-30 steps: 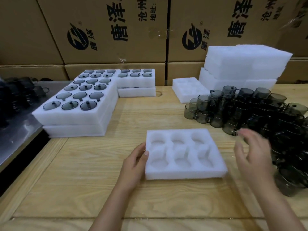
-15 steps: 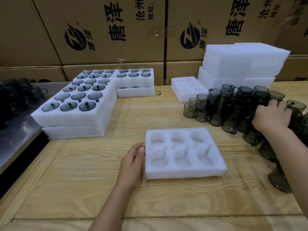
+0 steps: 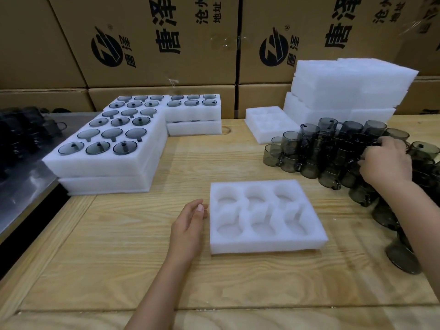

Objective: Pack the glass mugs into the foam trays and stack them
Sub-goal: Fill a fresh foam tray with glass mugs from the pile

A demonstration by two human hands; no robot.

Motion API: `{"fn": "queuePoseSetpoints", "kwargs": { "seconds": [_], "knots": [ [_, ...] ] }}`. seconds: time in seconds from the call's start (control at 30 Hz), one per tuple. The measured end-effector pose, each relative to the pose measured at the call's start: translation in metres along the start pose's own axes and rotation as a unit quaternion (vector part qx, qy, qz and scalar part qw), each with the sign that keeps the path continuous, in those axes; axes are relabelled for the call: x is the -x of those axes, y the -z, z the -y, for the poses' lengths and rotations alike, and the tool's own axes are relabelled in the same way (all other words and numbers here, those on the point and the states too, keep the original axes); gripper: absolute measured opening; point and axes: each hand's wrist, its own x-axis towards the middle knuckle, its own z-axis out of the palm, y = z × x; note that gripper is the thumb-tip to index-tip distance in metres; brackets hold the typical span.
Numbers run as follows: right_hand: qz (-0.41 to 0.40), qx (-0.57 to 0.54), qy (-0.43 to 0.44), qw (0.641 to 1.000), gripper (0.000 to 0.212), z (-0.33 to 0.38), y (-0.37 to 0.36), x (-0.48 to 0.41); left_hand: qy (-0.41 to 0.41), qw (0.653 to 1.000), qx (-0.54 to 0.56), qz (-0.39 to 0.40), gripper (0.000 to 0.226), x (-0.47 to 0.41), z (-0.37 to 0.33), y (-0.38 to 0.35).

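- The empty foam tray lies flat on the wooden table.
- The left hand rests just beside its left edge, fingers relaxed, holding nothing.
- The right hand curls among the glass mugs (a dark heap at right); I cannot tell whether it grips one.

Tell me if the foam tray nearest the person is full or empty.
Empty: the foam tray shows six pockets, all bare white foam with nothing set in them.
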Motion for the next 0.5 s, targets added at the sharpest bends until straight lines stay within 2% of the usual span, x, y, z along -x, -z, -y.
{"fn": "queuePoseSetpoints", "kwargs": {
  "seconds": [0.07,0.13,0.23,0.33,0.43,0.5],
  "knots": [
    [-0.039,-0.069,0.033,0.996,0.022,0.014,0.006,0.015,0.012,0.999,0.044,-0.029,0.015,-0.003,-0.002,-0.001],
    [-0.063,-0.152,0.071,0.984,0.02,0.035,0.013,0.037,0.007,0.996,0.081,-0.04,0.019,-0.008,-0.007,-0.004],
    [-0.053,-0.244,0.134,0.959,0.014,0.078,0.022,0.078,-0.027,0.993,0.109,-0.024,0.02,-0.016,-0.02,-0.011],
    [-0.013,-0.332,0.188,0.924,0.002,0.122,0.024,0.117,-0.091,0.991,0.085,0.051,0.034,-0.024,-0.035,-0.018],
    [0.038,-0.385,0.232,0.893,0.029,0.152,0.021,0.139,-0.146,0.976,0.01,0.162,0.057,-0.034,-0.042,-0.024],
    [0.069,-0.401,0.248,0.879,0.034,0.163,0.018,0.143,-0.143,0.969,0.014,0.2,0.061,-0.037,-0.042,-0.028]
  ]
}}
